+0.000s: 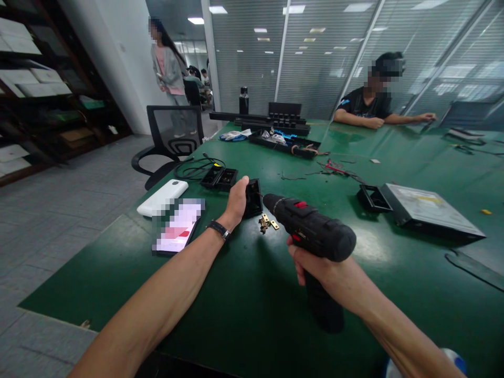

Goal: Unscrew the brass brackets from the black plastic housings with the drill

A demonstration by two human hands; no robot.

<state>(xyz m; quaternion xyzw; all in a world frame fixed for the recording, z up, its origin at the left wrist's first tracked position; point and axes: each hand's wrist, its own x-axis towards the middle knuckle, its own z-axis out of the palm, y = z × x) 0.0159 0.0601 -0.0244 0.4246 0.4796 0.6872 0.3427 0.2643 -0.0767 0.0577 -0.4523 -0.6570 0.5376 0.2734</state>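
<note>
My right hand is wrapped round the grip of a black cordless drill with red buttons. The drill points left, its bit close to or inside a small black open box; I cannot tell whether they touch. My left hand is closed on that box from its left side, holding it tilted with the opening toward the drill. Several small brass-coloured metal plates lie on the green table just below the box. Behind my left hand sit more small black boxes with metal pieces in them.
A phone and white power bank lie left of my arm. Cables and a black parts tray are farther back. To the right stand a black frame and a metal case. A person sits across the table.
</note>
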